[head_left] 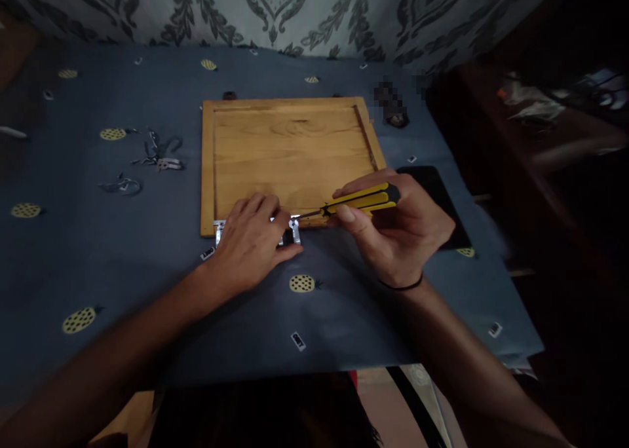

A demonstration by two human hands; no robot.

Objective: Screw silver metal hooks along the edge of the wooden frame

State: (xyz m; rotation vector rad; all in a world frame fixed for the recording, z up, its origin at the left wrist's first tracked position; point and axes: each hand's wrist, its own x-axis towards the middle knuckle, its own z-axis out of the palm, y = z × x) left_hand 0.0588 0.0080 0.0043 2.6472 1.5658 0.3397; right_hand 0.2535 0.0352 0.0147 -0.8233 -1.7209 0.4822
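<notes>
A framed wooden panel (289, 153) lies flat on the blue cloth. Along its near edge sits a shiny metal fitting (295, 232) with a dark part, mostly covered by my left hand (250, 242). The fingers of that hand rest over the fitting and the thumb lies along its near side, gripping it against the panel. Between the thumb and fingers of my right hand (398, 228) is a yellow and black screwdriver (363, 201). Its shaft points left, and the tip meets the right end of the fitting. Any screw under the tip is too small to make out.
Left of the panel lie a plier-like metal tool (164, 162) and a smaller metal piece (126, 185). A black flat device (435, 192) lies partly behind my right hand. Past the panel are a blurred dark object (393, 111) and a patterned curtain (275, 9). Dark furniture (531, 147) stands at right.
</notes>
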